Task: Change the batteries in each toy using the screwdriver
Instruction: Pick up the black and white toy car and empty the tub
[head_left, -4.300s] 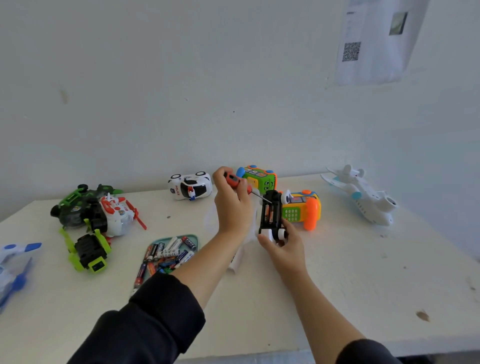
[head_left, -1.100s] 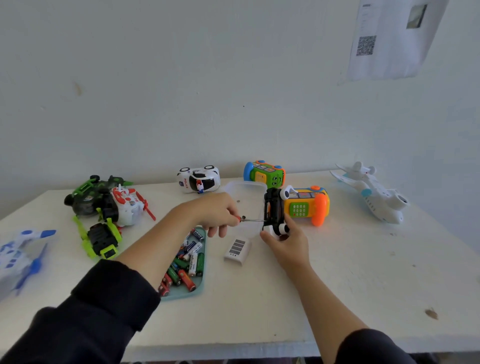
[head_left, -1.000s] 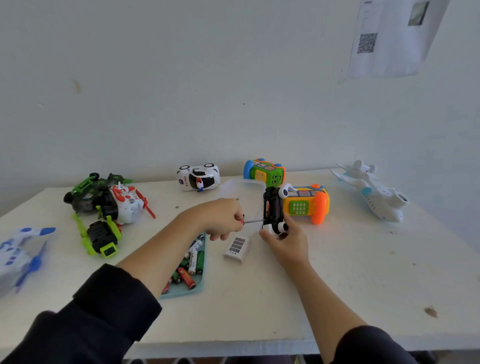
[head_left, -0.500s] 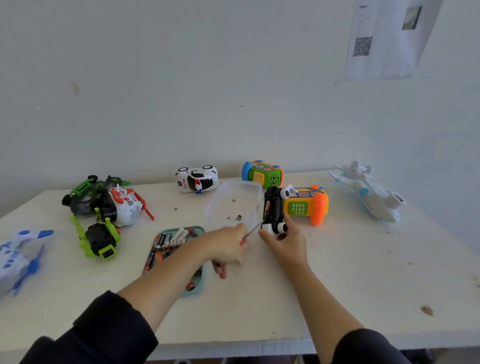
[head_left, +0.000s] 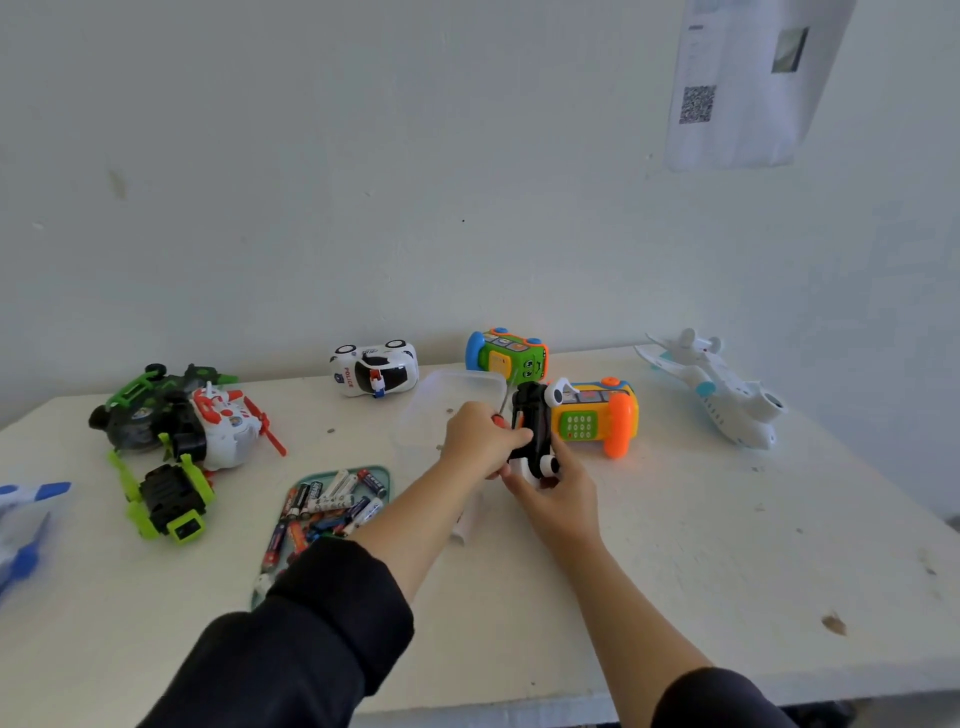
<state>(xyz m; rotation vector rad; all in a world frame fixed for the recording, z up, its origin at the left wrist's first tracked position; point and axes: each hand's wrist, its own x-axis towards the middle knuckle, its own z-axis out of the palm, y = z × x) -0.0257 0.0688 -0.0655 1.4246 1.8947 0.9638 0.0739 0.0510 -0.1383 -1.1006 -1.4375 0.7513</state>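
A black-and-white toy car (head_left: 531, 422) stands on end near the middle of the table, its black underside facing left. My right hand (head_left: 558, 491) grips it from below, around its white lower end. My left hand (head_left: 480, 441) holds the red-handled screwdriver (head_left: 502, 410), whose thin shaft points up and away, and its fingertips touch the car's underside. A small white battery cover (head_left: 464, 521) lies on the table, mostly hidden under my left forearm. A teal tray (head_left: 382, 472) left of my arm holds several loose batteries.
A clear plastic box (head_left: 441, 402) sits just behind my left hand. An orange toy phone (head_left: 597, 415) stands right beside the car, a green bus (head_left: 506, 356) and police car (head_left: 374, 368) by the wall. A white plane (head_left: 719, 389) is at right, with green and white vehicles (head_left: 176, 431) at left.
My left hand rose from beside the tray back to the car's underside, and the screwdriver shaft now points upward. My right hand kept the car upright in place.
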